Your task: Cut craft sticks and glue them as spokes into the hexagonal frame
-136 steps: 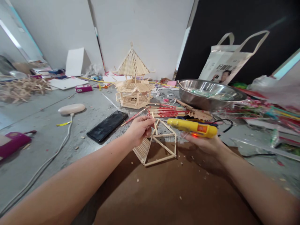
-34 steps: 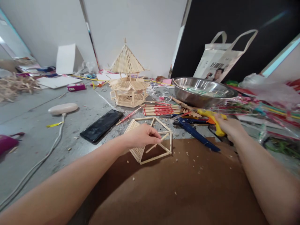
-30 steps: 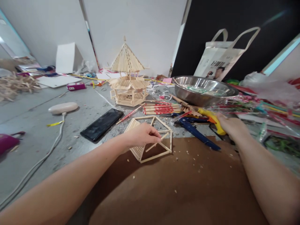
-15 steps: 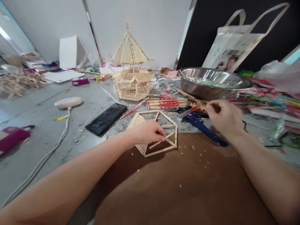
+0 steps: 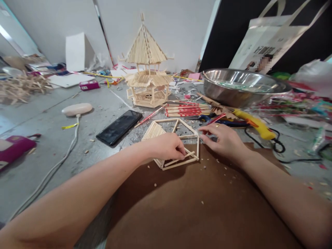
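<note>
Two bare hands of ours: the left [image 5: 172, 147] pinches one thin stick [image 5: 171, 162], fingertips together; the right [image 5: 223, 141], half open, is at one stick frame [image 5: 181, 164], and we cannot tell whether it grips anything. Pale and angular, one side slatted, the frame lies between our hands, partly over brown sheeting [image 5: 181, 207]. Around it, grey, littered floor [image 5: 59, 155] bears one phone [image 5: 119, 128], one yellow glue gun [image 5: 255, 124], one steel basin [image 5: 230, 98] and one stick pavilion [image 5: 149, 80].
</note>
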Motion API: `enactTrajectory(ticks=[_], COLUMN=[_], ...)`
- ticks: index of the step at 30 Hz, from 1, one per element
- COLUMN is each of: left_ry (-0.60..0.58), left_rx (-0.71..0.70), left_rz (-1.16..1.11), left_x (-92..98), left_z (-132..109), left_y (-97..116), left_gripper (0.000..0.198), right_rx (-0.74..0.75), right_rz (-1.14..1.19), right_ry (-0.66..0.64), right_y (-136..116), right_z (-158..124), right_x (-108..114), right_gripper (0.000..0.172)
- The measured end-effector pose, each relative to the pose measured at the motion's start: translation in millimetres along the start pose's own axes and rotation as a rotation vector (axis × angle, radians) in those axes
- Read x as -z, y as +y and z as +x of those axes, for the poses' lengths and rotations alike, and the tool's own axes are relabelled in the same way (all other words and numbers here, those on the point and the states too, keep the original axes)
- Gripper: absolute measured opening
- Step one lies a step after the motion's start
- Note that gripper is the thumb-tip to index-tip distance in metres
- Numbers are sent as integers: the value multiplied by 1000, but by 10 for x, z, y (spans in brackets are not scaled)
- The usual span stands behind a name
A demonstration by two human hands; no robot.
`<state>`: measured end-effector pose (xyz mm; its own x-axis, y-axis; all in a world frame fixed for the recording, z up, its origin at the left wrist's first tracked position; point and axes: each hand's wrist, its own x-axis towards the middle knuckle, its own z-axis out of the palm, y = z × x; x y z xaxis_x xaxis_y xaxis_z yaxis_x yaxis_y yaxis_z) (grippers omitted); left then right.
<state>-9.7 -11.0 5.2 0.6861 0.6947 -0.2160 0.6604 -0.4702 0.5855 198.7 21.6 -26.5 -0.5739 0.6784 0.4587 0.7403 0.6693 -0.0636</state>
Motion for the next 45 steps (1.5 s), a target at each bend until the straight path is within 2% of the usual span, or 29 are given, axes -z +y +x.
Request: enactTrajectory(ticks=[15, 45], left_ry=[-37, -85], left_rx=[-49, -25], left_rz=[-6, -47], left_x=[-17, -30], left_z=[-4, 9], left_y=[-18, -37], left_gripper=[19, 22], right_rx=[-1, 9], right_rz=[0, 26], right_ry=[-106, -132], right_y=[2, 12], right_z=[-10, -26], right_x=[-4, -21], right_gripper=[22, 23])
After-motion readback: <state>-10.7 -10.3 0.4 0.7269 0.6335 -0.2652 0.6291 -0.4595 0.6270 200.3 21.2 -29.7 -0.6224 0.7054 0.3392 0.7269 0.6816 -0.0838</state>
